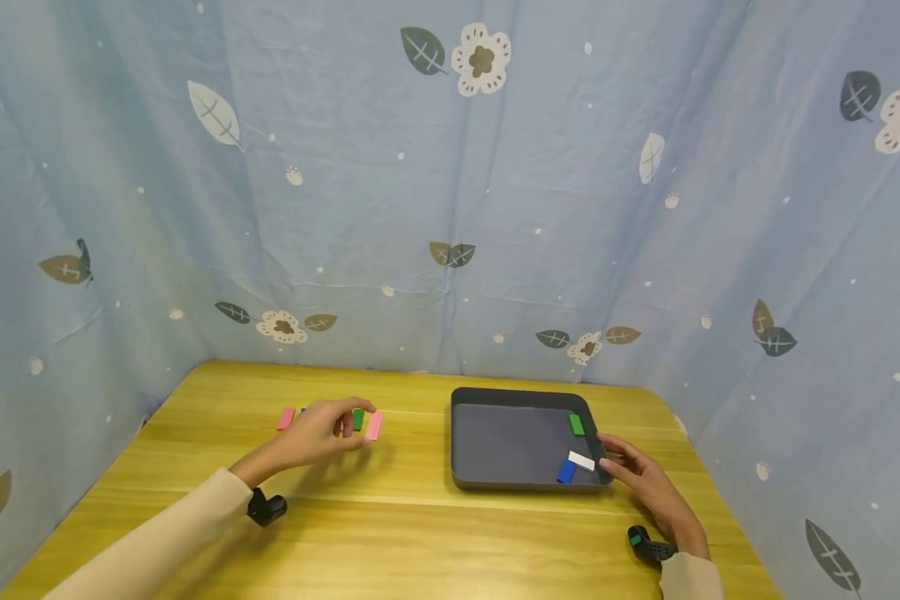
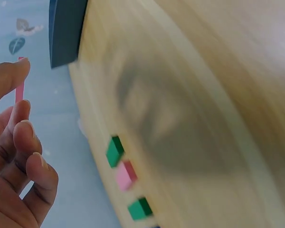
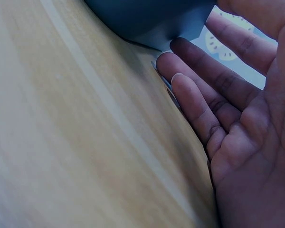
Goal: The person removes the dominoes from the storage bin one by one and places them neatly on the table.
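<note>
While left grip point(image 1: 317, 434) pinches pink block point(image 1: 374, 427), relaxed right grip point(image 1: 647, 486) touches tray point(image 1: 502, 444) holding three blocks point(image 1: 581, 462).

left hand point(image 1: 318, 433) pinching pink block point(image 1: 374, 427); right hand point(image 1: 651, 490) touching grey tray point(image 1: 502, 442), green block point(image 1: 577, 425) inside

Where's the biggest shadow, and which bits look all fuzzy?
Left wrist view: a big soft shadow on the table, little blocks a bit blurry; right wrist view: table blurry, right hand dim; head view: a smaller shadow near the left hand.
</note>
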Demonstrator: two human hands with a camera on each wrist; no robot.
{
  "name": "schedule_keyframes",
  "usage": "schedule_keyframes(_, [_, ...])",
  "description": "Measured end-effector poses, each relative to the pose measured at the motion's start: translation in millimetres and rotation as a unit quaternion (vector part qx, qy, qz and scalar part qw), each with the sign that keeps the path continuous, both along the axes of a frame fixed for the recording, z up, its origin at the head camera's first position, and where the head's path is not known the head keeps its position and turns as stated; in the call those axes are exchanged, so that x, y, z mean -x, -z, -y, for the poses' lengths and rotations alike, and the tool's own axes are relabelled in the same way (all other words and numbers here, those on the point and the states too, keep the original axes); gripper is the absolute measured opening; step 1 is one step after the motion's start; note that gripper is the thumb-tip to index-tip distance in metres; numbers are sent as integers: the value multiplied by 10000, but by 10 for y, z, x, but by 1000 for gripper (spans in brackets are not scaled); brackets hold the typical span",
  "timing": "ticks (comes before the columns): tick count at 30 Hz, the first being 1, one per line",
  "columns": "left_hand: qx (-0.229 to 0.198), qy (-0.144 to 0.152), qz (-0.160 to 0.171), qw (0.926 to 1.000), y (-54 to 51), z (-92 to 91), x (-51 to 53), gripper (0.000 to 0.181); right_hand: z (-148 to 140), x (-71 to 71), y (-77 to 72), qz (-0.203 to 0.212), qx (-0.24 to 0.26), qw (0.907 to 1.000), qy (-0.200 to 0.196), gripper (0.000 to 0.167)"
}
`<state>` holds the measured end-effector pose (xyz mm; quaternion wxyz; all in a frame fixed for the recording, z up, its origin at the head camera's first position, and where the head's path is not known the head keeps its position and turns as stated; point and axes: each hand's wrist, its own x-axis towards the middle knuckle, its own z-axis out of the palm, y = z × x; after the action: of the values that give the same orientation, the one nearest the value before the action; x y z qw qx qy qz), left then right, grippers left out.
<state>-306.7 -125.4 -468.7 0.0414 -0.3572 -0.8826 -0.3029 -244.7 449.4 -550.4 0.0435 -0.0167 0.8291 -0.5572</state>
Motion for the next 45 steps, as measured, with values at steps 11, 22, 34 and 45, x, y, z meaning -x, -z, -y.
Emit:
schedule_keyframes(11, [-110,-356,-59,9993,168,445,-82,45,-17,15,-12,-23,-63,10000,15,58])
schedule_keyframes(22, [34,-880,449,9951,275,775,-157,46,-8,19,-6,6,-96,9999,36,60])
schedule_keyframes(34, [118,-1022,702,9922,355,1015,-212,45,0,17,-1,53,-87,9999,71,59])
schedule_keyframes(45, [289,-1134,753,9903,433,1163,-213,50,19,-3,-25,130,-75,9998,121,60])
